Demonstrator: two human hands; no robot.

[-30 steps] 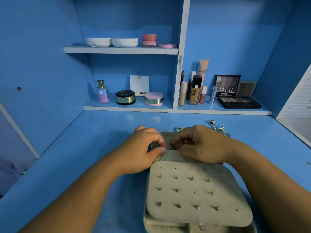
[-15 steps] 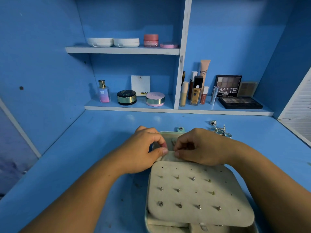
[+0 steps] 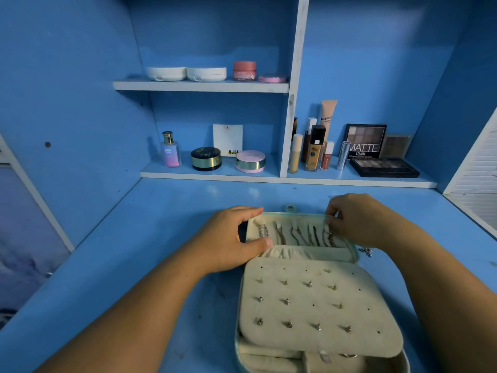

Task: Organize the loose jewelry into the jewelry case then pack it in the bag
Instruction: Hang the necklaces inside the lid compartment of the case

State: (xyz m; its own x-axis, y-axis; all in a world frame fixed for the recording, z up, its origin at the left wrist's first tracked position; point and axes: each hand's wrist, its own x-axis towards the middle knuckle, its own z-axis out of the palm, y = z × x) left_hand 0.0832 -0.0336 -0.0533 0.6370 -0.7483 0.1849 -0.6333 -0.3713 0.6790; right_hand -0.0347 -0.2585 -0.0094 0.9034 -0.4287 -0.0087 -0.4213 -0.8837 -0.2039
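An open teal jewelry case (image 3: 352, 254) with cream lining lies on the blue desk in front of me. Its lid (image 3: 298, 219) stands tilted back, with several chains (image 3: 298, 234) hanging in a row inside it. The cream earring panel (image 3: 317, 305) lies over the base and carries several studs. My left hand (image 3: 231, 238) grips the lid's left edge, thumb at the elastic pocket. My right hand (image 3: 357, 219) pinches the lid's upper right corner. A few loose silver pieces (image 3: 367, 251) lie on the desk just right of the case.
Two shelves at the back hold cosmetics: a perfume bottle (image 3: 170, 149), round compacts (image 3: 206, 158), foundation tubes (image 3: 314, 146) and eyeshadow palettes (image 3: 383, 166). The blue desk (image 3: 121, 251) stretches left of the case. A white louvred panel (image 3: 478, 184) stands at the right.
My hands have spread apart to the lid's two sides, uncovering the row of chains. The right hand moved right and up from the lid's middle to its corner.
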